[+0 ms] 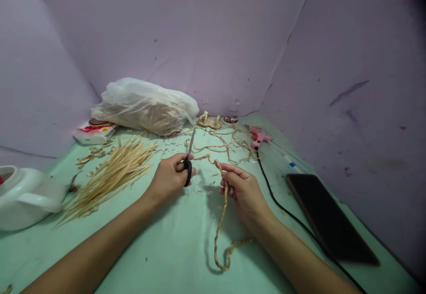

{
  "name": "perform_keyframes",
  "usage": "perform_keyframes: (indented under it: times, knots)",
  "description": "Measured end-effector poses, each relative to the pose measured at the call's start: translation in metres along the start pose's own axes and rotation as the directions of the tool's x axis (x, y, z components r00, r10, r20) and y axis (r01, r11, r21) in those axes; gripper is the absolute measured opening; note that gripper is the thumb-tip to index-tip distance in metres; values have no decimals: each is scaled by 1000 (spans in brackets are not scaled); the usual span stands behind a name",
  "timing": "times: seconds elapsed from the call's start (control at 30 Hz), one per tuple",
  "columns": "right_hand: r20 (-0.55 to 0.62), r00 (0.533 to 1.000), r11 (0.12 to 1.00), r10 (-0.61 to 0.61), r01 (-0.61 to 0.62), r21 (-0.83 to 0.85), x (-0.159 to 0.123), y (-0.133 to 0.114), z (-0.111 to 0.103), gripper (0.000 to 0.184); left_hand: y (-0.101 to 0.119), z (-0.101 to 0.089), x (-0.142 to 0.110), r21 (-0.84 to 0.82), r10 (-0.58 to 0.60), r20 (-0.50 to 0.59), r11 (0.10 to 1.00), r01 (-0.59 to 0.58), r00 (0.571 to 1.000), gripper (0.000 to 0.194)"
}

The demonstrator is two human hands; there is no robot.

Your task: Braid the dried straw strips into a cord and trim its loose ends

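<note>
Bare forearms nearest. Right hand pinches rough twisted straw cord between thumb and fingers; left hand curls closed round black-handled scissors. Left of left grip, flat dry straw strips; beyond grips, crinkled plastic bag. Pale-green tabletop, scuffed lilac walls. Scissors point away, leaning slightly right; cord runs back from right grip between forearms, end curling right.

A small handicraft workspace sits tight between scuffed lilac walls, its green desk spread with dried plant-fiber strips, twisted cord, loose scraps and a pink hot-glue gun.
</note>
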State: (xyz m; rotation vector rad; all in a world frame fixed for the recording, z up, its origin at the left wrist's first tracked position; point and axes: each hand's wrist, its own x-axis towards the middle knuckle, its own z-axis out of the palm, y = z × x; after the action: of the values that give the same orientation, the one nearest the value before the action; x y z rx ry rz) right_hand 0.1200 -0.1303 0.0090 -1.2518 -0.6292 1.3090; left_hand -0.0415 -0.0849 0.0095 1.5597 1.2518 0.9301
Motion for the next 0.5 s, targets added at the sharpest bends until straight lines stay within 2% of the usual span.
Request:
perform_keyframes:
  times: [0.1, 0.2, 0.33, 0.43, 0.5]
  knots:
    - [110, 994, 998, 12, -5, -58, -3, 1, 0, 24, 3, 2, 3, -243, -208, -1, 949, 202, 978, 40]
    - [266, 963, 990, 44, -6, -142, -6, 4, 1, 21, 0, 3, 5, -435, -295, -17, 863, 258, 955, 39]
    - [429, 895, 965, 124, -7, -264, -8, 8, 2, 17, -5, -1, 10, -564, -330, -119, 799, 209, 937, 42]
    - [462, 860, 924, 215, -26, -381, -10, 10, 2, 11, -6, -11, 17, -492, -279, -268, 863, 119, 922, 42]
    - [465, 843, 893, 270, -39, -448, -12, 10, 0, 7, -5, -22, 22, -375, -177, -377, 927, 25, 909, 39]
